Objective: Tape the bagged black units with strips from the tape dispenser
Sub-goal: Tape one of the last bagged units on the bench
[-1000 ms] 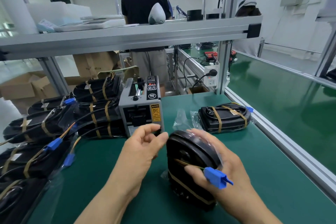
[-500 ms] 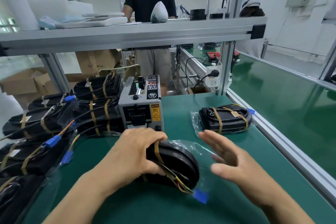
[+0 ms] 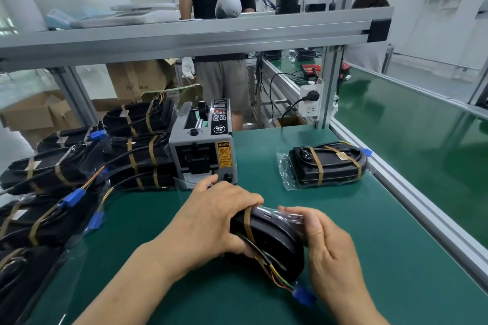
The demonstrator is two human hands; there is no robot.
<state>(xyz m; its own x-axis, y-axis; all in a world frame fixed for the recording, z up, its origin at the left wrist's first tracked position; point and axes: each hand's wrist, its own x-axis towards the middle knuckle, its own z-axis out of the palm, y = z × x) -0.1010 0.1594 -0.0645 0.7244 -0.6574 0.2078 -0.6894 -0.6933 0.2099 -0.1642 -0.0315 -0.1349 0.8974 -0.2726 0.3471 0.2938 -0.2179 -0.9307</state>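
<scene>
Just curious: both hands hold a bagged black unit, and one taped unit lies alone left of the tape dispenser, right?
No: the head view shows the lone taped unit right of the tape dispenser. The left hand and right hand do hold the bagged black unit.

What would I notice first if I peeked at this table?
Two bare hands in the middle: the left hand and the right hand grip a bagged black unit with a brown tape band round it. Just behind them sits the grey tape dispenser, and a pile of taped units fills the left side of the green table.
</scene>
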